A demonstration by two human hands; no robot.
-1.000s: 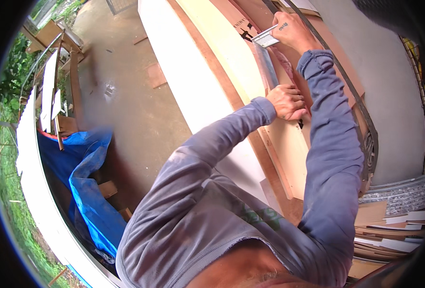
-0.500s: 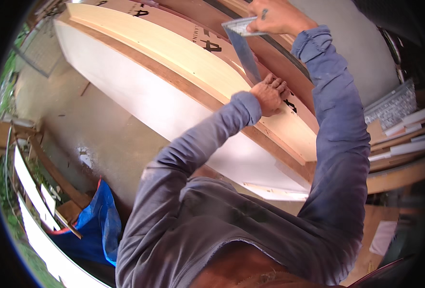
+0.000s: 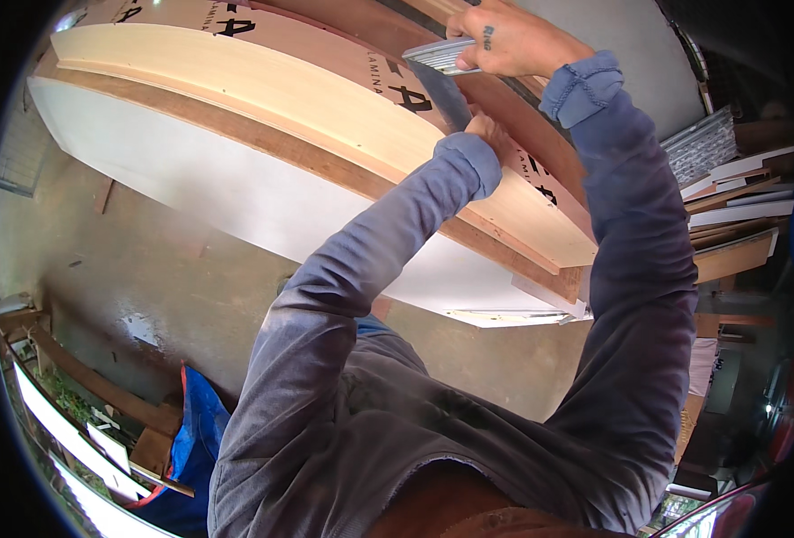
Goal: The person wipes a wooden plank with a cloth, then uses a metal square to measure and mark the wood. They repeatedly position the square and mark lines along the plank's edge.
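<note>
Up at the top, my right hand (image 3: 513, 40) is closed round the ribbed silver handle of a try square (image 3: 440, 90). Its flat grey blade slants down toward my left hand (image 3: 490, 134). That hand is curled at the blade's lower end, low over the work, and my cuff covers much of it. Beneath lies a long, curved pale wooden panel (image 3: 235, 76), edged by a brown wooden strip (image 3: 235, 121) and a white side (image 3: 199, 179). Along its far side runs a pinkish sheet (image 3: 325, 54) with black print.
Stacked boards (image 3: 746, 211) and a crinkled silver sheet (image 3: 702, 148) lie to the right. A blue tarp (image 3: 201, 412) hangs at the lower left beside a wooden beam (image 3: 101, 381). Wet patches mark the concrete floor (image 3: 146, 260). A large grey surface (image 3: 594, 31) stands beyond the work.
My hands are closer together, and less of the blade shows between them. More of my left hand is hidden behind its cuff. The view has shifted over the panel.
</note>
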